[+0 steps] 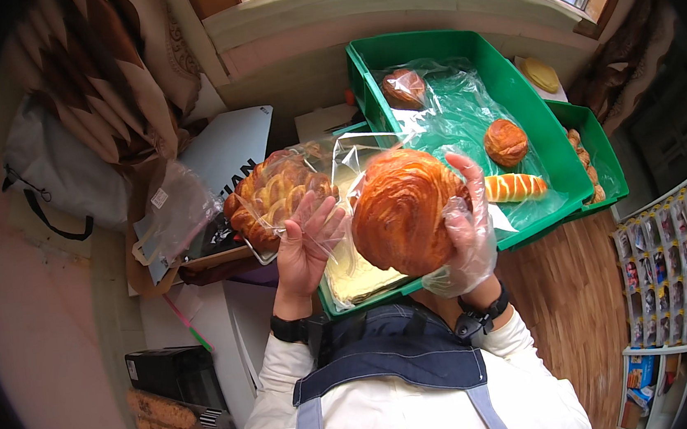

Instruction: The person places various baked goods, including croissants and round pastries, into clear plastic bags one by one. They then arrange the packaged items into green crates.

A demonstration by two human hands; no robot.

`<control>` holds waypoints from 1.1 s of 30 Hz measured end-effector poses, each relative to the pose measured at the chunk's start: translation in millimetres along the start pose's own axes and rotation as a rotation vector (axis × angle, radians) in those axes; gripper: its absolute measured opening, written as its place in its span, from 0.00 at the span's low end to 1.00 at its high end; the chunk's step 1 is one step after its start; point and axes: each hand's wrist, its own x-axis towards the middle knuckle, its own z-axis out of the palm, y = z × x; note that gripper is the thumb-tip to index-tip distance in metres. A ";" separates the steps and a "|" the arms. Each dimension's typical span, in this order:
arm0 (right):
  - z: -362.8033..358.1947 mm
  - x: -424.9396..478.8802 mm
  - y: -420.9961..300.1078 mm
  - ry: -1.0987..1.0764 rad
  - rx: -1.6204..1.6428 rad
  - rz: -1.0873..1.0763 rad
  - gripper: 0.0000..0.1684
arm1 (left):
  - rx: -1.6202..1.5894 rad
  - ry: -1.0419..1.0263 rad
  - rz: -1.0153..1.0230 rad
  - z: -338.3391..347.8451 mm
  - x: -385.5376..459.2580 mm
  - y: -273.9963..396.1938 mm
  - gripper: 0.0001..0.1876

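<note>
A large round, glossy brown pastry bread (402, 212) with swirled layers is in my right hand (469, 233), which wears a clear plastic glove and supports it from the right side. My left hand (309, 242) has its palm up and holds a clear plastic bag (367, 142), with film stretched over its fingers. The bag spreads behind and left of the bread; how far the bread is inside it is hard to tell. Just beyond my left hand lies a braided loaf (279, 189). Under the bread, a pale yellow slab (362, 281) sits in a green tray (368, 305).
A green plastic crate (532, 109) at back right holds a plastic liner, round breads (505, 142) and a striped bread roll (516, 187). Beside it stands a smaller green crate (615, 166) with bread. Packaged goods (168, 427) sit at lower left; a pocketed rack (671, 263) stands right.
</note>
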 end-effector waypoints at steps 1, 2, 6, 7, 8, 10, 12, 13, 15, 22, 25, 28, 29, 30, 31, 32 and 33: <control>-1.8 -1.5 4.9 -0.007 -0.044 0.011 0.39 | -0.010 -0.012 -0.021 4.6 1.0 1.7 0.34; -7.4 0.6 15.2 -0.073 -0.093 0.022 0.39 | -0.021 -0.024 -0.042 8.3 1.7 3.3 0.34; -6.0 -0.4 24.9 -0.261 -0.045 0.251 0.45 | 0.047 0.019 -0.096 4.4 4.8 6.3 0.33; -1.2 -4.2 27.8 -0.273 -0.016 0.226 0.49 | 0.068 -0.029 -0.030 6.3 5.6 6.9 0.32; 1.9 -6.4 36.1 -0.232 -0.029 0.172 0.55 | 0.089 -0.078 0.035 10.1 6.1 7.6 0.32; 10.7 -9.4 40.2 -0.112 -0.004 0.133 0.54 | 0.121 0.125 0.083 15.4 0.9 8.3 0.31; 11.0 -9.6 43.4 -0.050 0.019 0.087 0.52 | 0.040 0.138 0.084 14.4 -1.4 4.8 0.31; 11.1 -8.8 44.8 -0.031 0.024 0.087 0.51 | -0.001 0.142 0.086 14.7 -1.7 3.6 0.31; 11.6 -8.4 46.3 0.010 0.034 0.090 0.50 | 0.157 0.077 0.097 20.3 -3.8 4.4 0.40; 11.8 -7.1 55.8 -0.020 -0.011 0.191 0.41 | 0.267 0.124 0.069 28.8 3.9 2.0 0.58; 12.6 -10.1 68.0 0.105 0.108 0.199 0.36 | 0.229 0.081 0.013 36.9 -2.1 -6.7 0.59; 24.4 -7.6 82.8 0.257 0.030 0.136 0.37 | 0.328 0.100 0.028 41.6 -4.0 -18.2 0.60; 27.7 -8.9 83.0 0.251 -0.075 0.092 0.38 | 0.318 0.104 0.033 42.4 -4.4 -18.7 0.59; 31.2 -9.3 82.0 0.200 0.101 0.098 0.46 | 0.282 0.105 0.032 43.0 -4.5 -16.5 0.58; 32.6 -11.4 76.3 0.094 0.086 0.083 0.50 | 0.246 0.105 0.030 44.0 -5.4 -12.1 0.56; 34.3 -14.4 66.8 -0.011 0.071 0.067 0.54 | 0.210 0.105 0.028 42.9 -6.5 -7.5 0.54; 33.8 -16.6 57.9 -0.102 0.046 0.043 0.58 | 0.150 0.083 -0.049 34.5 -7.2 -5.2 0.52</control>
